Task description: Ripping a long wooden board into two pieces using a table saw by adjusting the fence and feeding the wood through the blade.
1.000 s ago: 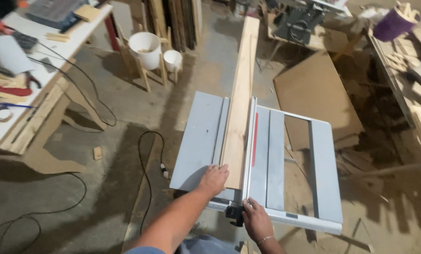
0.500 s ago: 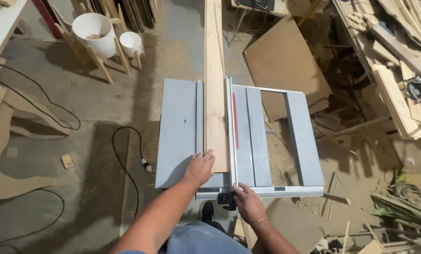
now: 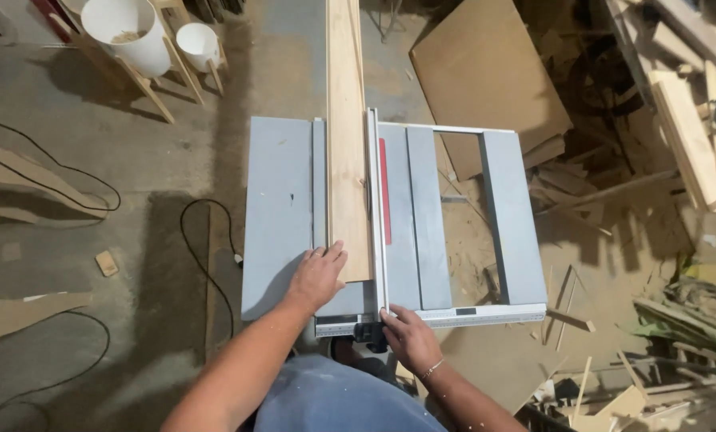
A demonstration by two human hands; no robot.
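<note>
The right hand rests at the near edge of the table saw, fingers curled loosely around the near end of the rip fence; whether they clamp it cannot be told. The left hand lies palm down, fingers released and extended, touching the near end of the long board. The board lies flat on the grey top, just left of the fence and touching it. Its long axis runs straight away from the person, the far end overhanging the table toward two white buckets.
</note>
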